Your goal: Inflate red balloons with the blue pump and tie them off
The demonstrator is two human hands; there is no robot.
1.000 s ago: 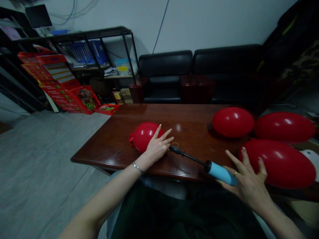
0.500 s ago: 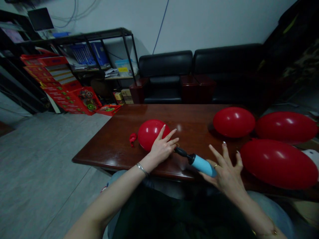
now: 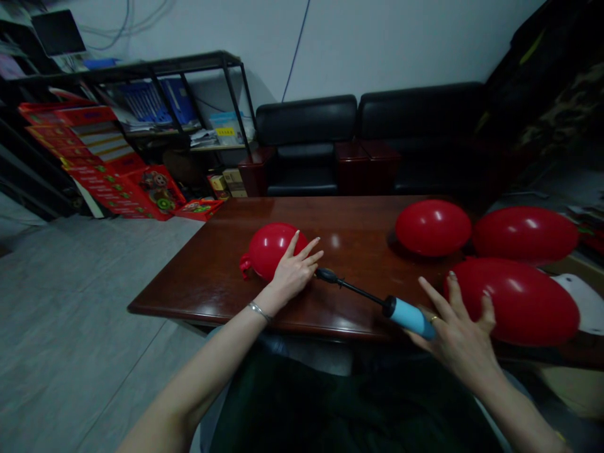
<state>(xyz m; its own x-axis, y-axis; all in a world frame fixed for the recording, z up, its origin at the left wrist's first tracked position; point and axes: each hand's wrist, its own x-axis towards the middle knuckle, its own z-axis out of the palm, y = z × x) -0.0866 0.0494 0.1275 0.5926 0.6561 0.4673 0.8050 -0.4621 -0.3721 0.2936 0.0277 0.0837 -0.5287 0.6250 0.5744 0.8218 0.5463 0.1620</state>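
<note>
A red balloon (image 3: 270, 246) lies at the middle left of the table, partly covered by my left hand (image 3: 295, 272). The left hand pinches the balloon's neck at the black nozzle of a hand pump, its other fingers spread over the balloon. My right hand (image 3: 455, 330) holds the end of the light blue pump (image 3: 409, 316) between thumb and palm, fingers raised. A thin black rod shows between nozzle and blue barrel. A small limp red balloon (image 3: 245, 265) touches the left side of the inflated one.
Several inflated red balloons (image 3: 433, 228) rest at the right of the brown table (image 3: 189, 277). A white object (image 3: 582, 302) lies beyond them. Behind the table stand black sofas (image 3: 306, 129), a metal shelf (image 3: 160, 68) and stacked red boxes (image 3: 101, 173).
My right hand has drawn the blue barrel away to the right, baring the black rod. The view has shifted slightly. The balloon under my left hand now meets the limp one.
</note>
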